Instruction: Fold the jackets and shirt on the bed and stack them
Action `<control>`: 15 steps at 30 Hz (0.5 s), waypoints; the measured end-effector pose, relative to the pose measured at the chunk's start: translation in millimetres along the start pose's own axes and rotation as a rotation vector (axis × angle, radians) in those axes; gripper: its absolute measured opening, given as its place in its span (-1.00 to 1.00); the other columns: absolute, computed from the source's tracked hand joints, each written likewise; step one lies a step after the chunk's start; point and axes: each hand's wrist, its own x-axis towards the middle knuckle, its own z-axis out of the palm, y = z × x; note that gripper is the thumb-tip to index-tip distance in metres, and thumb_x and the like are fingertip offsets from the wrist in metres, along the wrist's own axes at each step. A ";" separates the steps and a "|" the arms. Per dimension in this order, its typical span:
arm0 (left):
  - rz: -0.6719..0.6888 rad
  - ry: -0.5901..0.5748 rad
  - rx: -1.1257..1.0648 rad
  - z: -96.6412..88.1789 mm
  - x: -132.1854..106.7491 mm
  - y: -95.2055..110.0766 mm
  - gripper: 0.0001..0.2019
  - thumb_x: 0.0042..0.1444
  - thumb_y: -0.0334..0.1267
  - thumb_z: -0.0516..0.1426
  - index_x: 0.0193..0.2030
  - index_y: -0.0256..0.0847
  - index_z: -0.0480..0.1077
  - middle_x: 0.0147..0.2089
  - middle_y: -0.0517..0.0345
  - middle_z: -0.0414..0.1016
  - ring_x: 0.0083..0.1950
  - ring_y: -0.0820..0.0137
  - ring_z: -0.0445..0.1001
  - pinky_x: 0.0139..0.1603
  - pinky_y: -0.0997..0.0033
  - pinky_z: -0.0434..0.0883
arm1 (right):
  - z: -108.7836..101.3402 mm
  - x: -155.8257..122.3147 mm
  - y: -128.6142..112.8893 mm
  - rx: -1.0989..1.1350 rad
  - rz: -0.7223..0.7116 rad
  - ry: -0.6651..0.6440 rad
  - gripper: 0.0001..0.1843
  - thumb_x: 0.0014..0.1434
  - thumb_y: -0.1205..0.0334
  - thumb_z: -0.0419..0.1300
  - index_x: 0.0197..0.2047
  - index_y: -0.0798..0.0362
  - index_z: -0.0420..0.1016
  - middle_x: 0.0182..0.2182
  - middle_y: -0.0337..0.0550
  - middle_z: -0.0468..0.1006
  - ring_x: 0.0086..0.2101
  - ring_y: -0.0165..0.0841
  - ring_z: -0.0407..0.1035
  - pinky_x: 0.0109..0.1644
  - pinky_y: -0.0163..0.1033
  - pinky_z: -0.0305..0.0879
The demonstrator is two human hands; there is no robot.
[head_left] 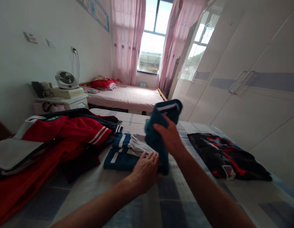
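Note:
On the bed in front of me lies a partly folded teal-blue and grey garment (123, 159) with white stripes. My left hand (147, 171) rests on it with fingers stretched out, pressing near its right side. My right hand (170, 134) is closed on a raised teal part of the garment (158, 122), holding it above the bed. A white stripe shows near the top of this lifted part. The garment's exact kind cannot be made out, and my left hand hides some of the fold.
Red, black and white clothes (75, 129) are heaped at the left. A folded black garment with red marks (229, 155) lies at the right on the checked bedsheet (170, 202). Beyond stand a pink-covered bed (135, 96), a small fan (66, 79) and white wardrobes (244, 57).

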 end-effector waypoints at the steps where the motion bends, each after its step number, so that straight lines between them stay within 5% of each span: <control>1: -0.038 0.009 -0.008 -1.7 -13.0 -2.2 -0.39 0.01 -0.27 0.15 0.22 -0.44 0.20 0.28 -0.34 0.17 0.32 -0.01 0.11 0.34 -0.06 -0.09 | 22.1 0.5 2.8 -0.113 -0.045 -0.121 -0.65 0.02 0.12 0.20 -0.10 0.03 0.40 -0.26 -0.25 0.49 -0.27 -0.37 0.37 -0.13 -0.25 0.31; 4: -0.127 0.030 -0.171 -3.0 -55.8 -13.6 -0.44 -0.10 -0.38 0.19 0.14 -0.29 0.35 0.25 -0.25 0.25 0.29 -0.06 0.17 0.32 -0.06 0.01 | 72.0 -7.9 18.7 -0.290 -0.166 -0.565 -0.54 0.04 0.03 0.22 0.00 0.02 0.40 -0.16 -0.20 0.50 -0.17 -0.32 0.39 -0.07 -0.23 0.29; 6: -0.185 0.042 -0.373 -3.3 -82.7 -23.7 -0.52 -0.13 -0.36 0.22 0.03 -0.11 0.45 0.21 -0.12 0.33 0.24 -0.05 0.24 0.27 -0.03 0.14 | 83.2 -12.9 31.7 -0.336 -0.267 -0.672 -0.54 0.09 0.00 0.20 0.02 0.01 0.39 -0.12 -0.19 0.51 -0.12 -0.32 0.39 -0.02 -0.24 0.26; 9: -0.372 0.086 -0.750 -5.0 -110.1 -35.6 -0.62 -0.12 -0.23 0.27 -0.07 0.03 0.50 0.05 -0.02 0.49 0.09 0.00 0.41 0.18 0.04 0.29 | 62.5 -2.7 50.5 -0.469 -0.323 -0.435 -0.68 0.20 0.07 0.08 -0.03 0.01 0.42 -0.10 -0.16 0.51 -0.09 -0.34 0.37 0.05 -0.22 0.21; 12: -0.683 0.200 -1.290 -7.3 -116.5 -38.2 -0.59 -0.10 -0.18 0.30 -0.05 -0.13 0.46 0.01 -0.08 0.51 0.02 0.08 0.48 0.11 0.10 0.38 | 17.7 27.6 69.0 -0.713 -0.175 -0.106 -0.60 0.21 0.08 0.04 0.03 0.10 0.39 0.00 0.01 0.45 -0.01 -0.23 0.32 0.12 -0.12 0.14; 15: -0.911 0.417 -1.767 -8.7 -106.7 -34.4 -0.68 -0.01 -0.31 0.25 -0.09 -0.33 0.41 0.03 -0.20 0.48 0.06 0.15 0.47 0.10 0.21 0.41 | -18.5 53.9 87.6 -0.869 0.062 -0.210 -0.42 0.16 -0.07 0.06 0.13 0.14 0.32 0.09 0.11 0.37 0.08 -0.12 0.23 0.16 -0.05 0.08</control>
